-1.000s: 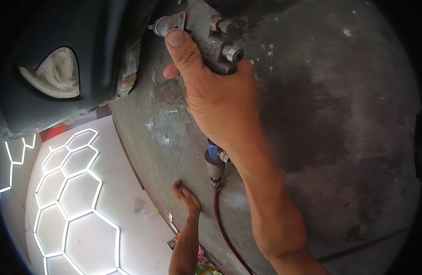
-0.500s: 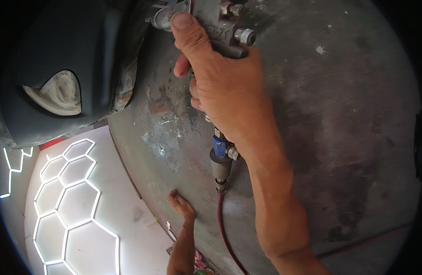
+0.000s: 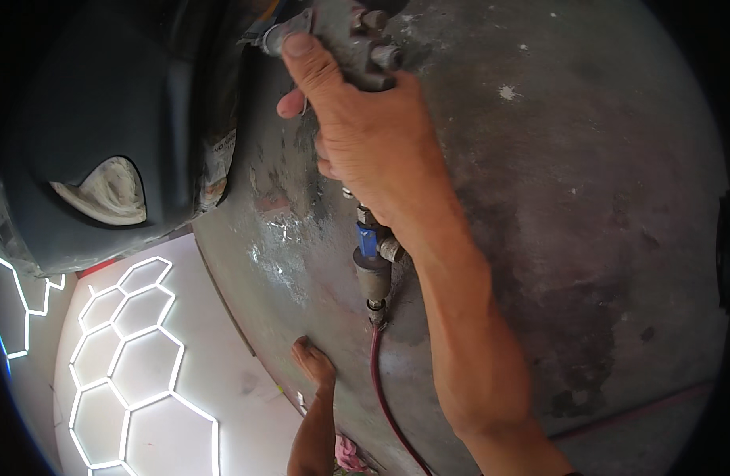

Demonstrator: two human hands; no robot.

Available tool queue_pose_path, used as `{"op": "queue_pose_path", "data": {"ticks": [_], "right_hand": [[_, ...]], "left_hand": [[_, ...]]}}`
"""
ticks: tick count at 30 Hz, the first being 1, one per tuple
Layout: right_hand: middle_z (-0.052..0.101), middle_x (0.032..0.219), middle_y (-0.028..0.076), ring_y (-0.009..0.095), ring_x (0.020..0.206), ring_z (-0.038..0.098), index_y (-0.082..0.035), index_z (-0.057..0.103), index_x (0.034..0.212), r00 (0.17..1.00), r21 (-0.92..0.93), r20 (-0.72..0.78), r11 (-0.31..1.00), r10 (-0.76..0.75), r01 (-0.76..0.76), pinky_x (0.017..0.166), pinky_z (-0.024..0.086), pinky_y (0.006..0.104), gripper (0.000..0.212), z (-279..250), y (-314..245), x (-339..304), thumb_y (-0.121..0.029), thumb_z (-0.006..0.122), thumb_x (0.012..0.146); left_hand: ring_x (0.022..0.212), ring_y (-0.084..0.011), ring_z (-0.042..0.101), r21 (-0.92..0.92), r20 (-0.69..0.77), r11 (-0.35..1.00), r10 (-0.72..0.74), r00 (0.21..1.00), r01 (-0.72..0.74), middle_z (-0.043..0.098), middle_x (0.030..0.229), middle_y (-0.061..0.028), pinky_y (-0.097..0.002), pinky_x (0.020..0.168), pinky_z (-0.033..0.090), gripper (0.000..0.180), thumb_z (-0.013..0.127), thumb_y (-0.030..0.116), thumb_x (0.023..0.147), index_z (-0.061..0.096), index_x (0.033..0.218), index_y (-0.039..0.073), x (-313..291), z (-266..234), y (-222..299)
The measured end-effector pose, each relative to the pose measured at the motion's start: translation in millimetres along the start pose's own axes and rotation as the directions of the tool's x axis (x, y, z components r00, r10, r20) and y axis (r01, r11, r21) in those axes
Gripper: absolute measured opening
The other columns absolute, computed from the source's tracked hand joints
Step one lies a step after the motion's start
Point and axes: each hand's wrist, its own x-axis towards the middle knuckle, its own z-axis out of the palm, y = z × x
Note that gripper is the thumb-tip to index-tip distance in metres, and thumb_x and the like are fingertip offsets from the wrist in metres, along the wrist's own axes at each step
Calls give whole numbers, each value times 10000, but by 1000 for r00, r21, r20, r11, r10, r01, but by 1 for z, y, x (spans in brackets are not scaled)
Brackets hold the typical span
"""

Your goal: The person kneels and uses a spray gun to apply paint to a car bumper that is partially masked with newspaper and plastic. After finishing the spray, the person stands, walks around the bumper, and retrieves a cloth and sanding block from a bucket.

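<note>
Spray gun (image 3: 357, 47), grey metal with knobs and a blue fitting on a red air hose (image 3: 385, 381), sits at the top of view in the right hand (image 3: 365, 151), fingers wrapped round its grip, nozzle toward a dark grey body panel (image 3: 87, 119). Spraying looks underway; a pale sanded patch (image 3: 103, 190) remains bare. Left hand (image 3: 313, 365), fingers loosely together, rests farther off on the mottled grey surface (image 3: 579, 198).

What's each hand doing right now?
Right hand: closed on the spray gun.
Left hand: open, resting on the grey surface.
</note>
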Motion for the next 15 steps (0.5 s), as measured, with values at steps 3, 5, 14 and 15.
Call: {"op": "queue_pose_path", "data": {"ticks": [3, 5, 14, 15], "right_hand": [[627, 624, 49, 177, 604, 631, -15, 704, 857, 999, -38, 34, 999, 18, -17, 611, 510, 382, 517, 4, 7, -1, -490, 703, 1062], [616, 616, 86, 209, 573, 619, 13, 701, 890, 999, -41, 36, 999, 8, -7, 597, 503, 416, 509, 2, 1, -4, -459, 683, 1079], [589, 599, 57, 189, 544, 565, -2, 697, 896, 980, -2, 134, 989, 149, -150, 579, 481, 410, 493, -8, -12, -10, -460, 682, 1079], [584, 595, 52, 186, 548, 567, -6, 694, 880, 980, -11, 118, 988, 157, -157, 581, 482, 409, 504, -10, -17, -8, -469, 683, 1077]], "left_hand": [[1381, -393, 483, -121, 205, 916, -354, 913, 382, 514, 1472, -223, -507, 1176, 379, 494, 462, 310, 1109, 510, 1505, 19, -2, -4, 62], [1500, -406, 406, -443, 381, 604, -542, 749, 663, 426, 1624, -240, -512, 1246, 331, 689, 413, 512, 1130, 400, 1641, 50, -17, -3, 148], [1550, -401, 356, -66, 255, 880, -441, 860, 471, 344, 1686, -250, -510, 1282, 300, 804, 335, 625, 1110, 337, 1689, 67, -25, -1, 169], [1544, -404, 363, -88, 246, 871, -452, 857, 484, 349, 1681, -252, -510, 1279, 303, 798, 337, 620, 1112, 346, 1685, 65, -25, 0, 167]]}}
